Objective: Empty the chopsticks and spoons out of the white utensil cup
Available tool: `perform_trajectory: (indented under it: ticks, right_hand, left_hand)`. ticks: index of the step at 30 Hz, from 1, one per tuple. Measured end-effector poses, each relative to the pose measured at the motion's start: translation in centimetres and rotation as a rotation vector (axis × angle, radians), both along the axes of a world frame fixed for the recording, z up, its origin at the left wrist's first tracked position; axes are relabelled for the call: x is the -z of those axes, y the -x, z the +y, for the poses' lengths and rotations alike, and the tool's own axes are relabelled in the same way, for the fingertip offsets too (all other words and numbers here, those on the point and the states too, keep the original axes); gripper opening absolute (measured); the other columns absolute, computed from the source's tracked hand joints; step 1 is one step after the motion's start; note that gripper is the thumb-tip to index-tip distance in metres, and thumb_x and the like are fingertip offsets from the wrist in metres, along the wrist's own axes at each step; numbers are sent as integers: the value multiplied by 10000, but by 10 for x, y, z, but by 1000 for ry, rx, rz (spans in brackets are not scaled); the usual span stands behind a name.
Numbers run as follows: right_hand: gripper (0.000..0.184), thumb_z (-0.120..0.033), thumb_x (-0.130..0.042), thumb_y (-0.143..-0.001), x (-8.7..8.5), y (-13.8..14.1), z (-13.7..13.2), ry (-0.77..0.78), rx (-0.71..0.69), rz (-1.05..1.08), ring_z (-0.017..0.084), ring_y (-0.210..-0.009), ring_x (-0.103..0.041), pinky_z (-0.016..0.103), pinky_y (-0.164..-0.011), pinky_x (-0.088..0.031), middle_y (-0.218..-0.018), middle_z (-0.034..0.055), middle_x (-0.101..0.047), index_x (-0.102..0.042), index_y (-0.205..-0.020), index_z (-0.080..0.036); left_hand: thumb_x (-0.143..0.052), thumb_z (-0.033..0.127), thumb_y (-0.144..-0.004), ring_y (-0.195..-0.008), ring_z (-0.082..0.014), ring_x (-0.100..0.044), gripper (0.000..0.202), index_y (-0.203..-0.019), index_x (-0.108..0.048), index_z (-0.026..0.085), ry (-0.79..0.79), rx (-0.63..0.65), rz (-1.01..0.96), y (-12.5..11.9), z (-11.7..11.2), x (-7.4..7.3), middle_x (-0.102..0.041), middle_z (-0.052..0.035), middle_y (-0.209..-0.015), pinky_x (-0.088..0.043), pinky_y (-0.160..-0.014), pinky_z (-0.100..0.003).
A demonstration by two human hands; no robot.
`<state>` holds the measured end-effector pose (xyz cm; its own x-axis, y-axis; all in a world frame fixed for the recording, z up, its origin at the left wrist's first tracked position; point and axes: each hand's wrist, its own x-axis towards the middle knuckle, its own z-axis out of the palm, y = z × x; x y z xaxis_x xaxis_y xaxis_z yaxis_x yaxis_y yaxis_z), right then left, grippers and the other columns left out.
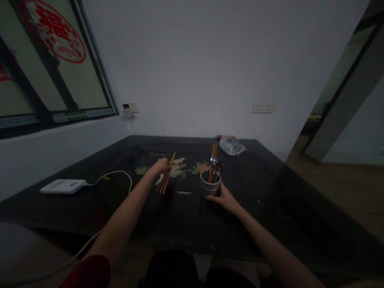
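Observation:
My left hand is closed around the upper part of a bundle of wooden chopsticks, which slants over the dark table left of the cup. Beside the bundle shows a small white piece, perhaps a spoon handle; its kind is unclear. My right hand grips the lower right side of a silvery metal cup on the table. Upright in that cup stand a few more chopsticks and shiny metal spoons. The cup's bottom inside is hidden.
The glossy black table carries a flower print. At left lies a white power bank with a white cable running over the table edge. A crumpled clear plastic bag sits at the back, near the wall.

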<state>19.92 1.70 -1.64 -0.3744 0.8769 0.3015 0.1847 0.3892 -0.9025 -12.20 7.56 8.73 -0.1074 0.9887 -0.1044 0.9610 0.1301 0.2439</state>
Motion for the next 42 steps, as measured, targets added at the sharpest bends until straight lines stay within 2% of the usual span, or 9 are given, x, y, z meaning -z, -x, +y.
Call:
perform_trajectory:
  ticks: [5,9,14,18,22,26,29,35,42]
  right_hand:
    - [773,-331,-801,-603,1,-1,1,4,11,-12,269,-1197,-508,440,-1039,-362,-1280,119,-551,-425,-1265,-193]
    - [786,-334,-799,-605,2,-2,2,-9,5,-15,268,-1192,-512,445,-1035,-365,-1280,116,-552,-415,-1277,-197]
    - [802,-334,-800,-600,0,-1,0,-17,15,-5,268,-1215,-494,451,-1057,-345,-1303,116,-536,-409,-1288,-206]
    - [817,-331,-801,-600,-2,-1,-1,-20,7,1,269,-1230,-483,450,-1061,-344,-1324,116,-520,-399,-1302,-214]
    - [823,-342,-799,-604,-2,-1,0,-12,10,-20,276,-1250,-465,455,-1076,-325,-1333,130,-511,-394,-1306,-197]
    - [826,-337,-802,-598,0,-1,1,-9,18,-21,283,-1249,-467,467,-1077,-319,-1319,125,-525,-399,-1306,-202]
    - [828,-329,-800,-600,2,-1,2,-7,12,-5,279,-1249,-468,462,-1075,-323,-1315,117,-530,-397,-1314,-210]
    - [844,-332,-801,-597,0,-1,1,-8,10,2,277,-1253,-461,458,-1078,-320,-1335,114,-511,-387,-1323,-214]
    - [853,-348,-802,-599,1,-2,1,-17,24,-31,279,-1254,-458,453,-1071,-326,-1303,124,-536,-383,-1325,-191]
  left_hand:
    - [-610,211,-716,-941,-278,-656,290,-977,-684,110,-27,-49,123,-13,8,23,-691,-192,-975,-499,-769,-283]
    - [-592,211,-750,-1031,-301,-624,332,-1068,-649,132,-54,-53,177,-14,8,32,-655,-207,-1086,-482,-853,-341]
    - [-551,270,-804,-1025,-317,-622,331,-1086,-634,116,-76,-57,203,-14,7,35,-652,-219,-1079,-486,-844,-369]
    - [-563,271,-799,-1033,-318,-621,325,-1068,-640,107,-87,-67,208,-12,7,32,-645,-236,-1085,-484,-841,-368]
    - [-589,248,-771,-1019,-308,-627,291,-1013,-664,105,-77,-99,199,-3,10,21,-655,-235,-1064,-487,-819,-339]
    - [-626,294,-738,-936,-274,-655,269,-933,-690,120,-43,-141,172,12,13,5,-695,-199,-940,-485,-783,-292]
    - [-621,318,-740,-912,-268,-660,272,-925,-694,132,-27,-168,157,22,9,1,-704,-182,-891,-480,-777,-295]
    - [-622,344,-733,-901,-275,-661,265,-883,-703,142,10,-181,124,28,-3,17,-704,-189,-893,-475,-748,-287]
    - [-642,377,-713,-843,-244,-669,259,-846,-703,163,47,-191,95,29,0,29,-715,-158,-825,-464,-728,-256]
